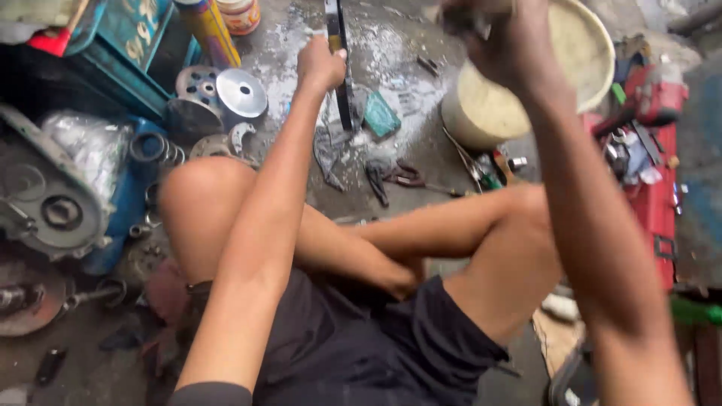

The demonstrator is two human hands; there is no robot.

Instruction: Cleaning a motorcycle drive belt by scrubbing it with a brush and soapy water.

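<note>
Over the floor (pixel 421 143): I work seated.
Left hand (pixel 320 64): clenched on black belt (pixel 344 90).
Right hand (pixel 496 37): blurred; I cannot tell its grip.
Next: steadier belt hold, I judge.

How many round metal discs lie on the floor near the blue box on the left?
2. One dark perforated disc lies beside the blue box; one shiny silver disc lies just right of it, overlapping it. More may be hidden among the parts below.

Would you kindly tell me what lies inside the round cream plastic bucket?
The round cream plastic bucket shows only a bare pale inner wall. The right hand, raised in front, covers its left part, so anything there is hidden.
</note>
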